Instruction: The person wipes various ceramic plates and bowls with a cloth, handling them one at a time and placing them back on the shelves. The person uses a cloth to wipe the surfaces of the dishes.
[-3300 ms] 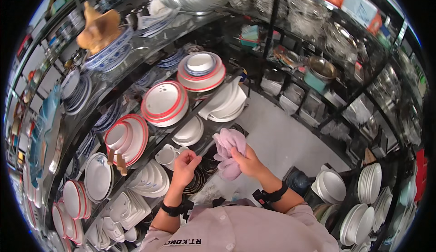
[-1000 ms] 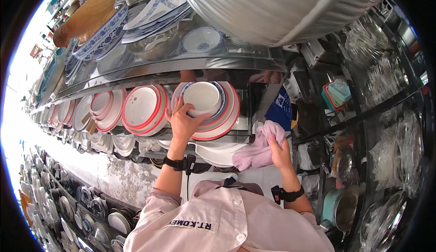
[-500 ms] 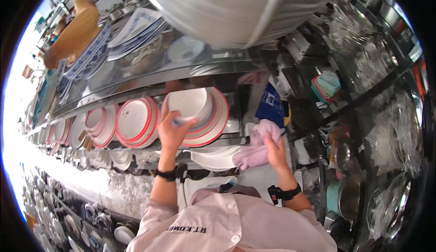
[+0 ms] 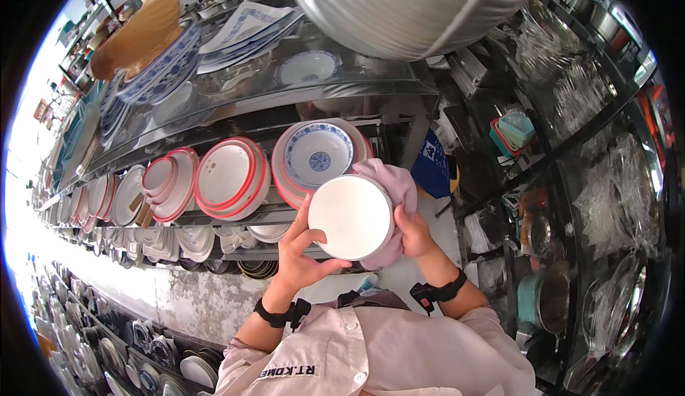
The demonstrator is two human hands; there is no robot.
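A plain white bowl (image 4: 349,216) is held up in front of my chest, its inside facing me. My left hand (image 4: 302,253) grips its left and lower rim, thumb below and fingers along the side. On the other side my right hand (image 4: 414,233) holds a pale pink cloth (image 4: 389,180) against the bowl's right edge. Part of the cloth is hidden behind the bowl. Just beyond, on the shelf, a blue-and-white patterned bowl (image 4: 319,155) rests on a stack of red-rimmed plates (image 4: 285,175).
More red-rimmed dishes (image 4: 227,175) line the shelf to the left. Above them a glass shelf (image 4: 235,100) carries blue-patterned plates (image 4: 246,36) and a tan bird-shaped piece (image 4: 143,28). A large ribbed silver vessel (image 4: 414,11) hangs over the top. Black racks (image 4: 542,157) with plastic-wrapped wares stand right.
The white bowl has left the shelf stack and come toward me in my left hand, uncovering the patterned bowl. My right hand has brought the cloth over to it.
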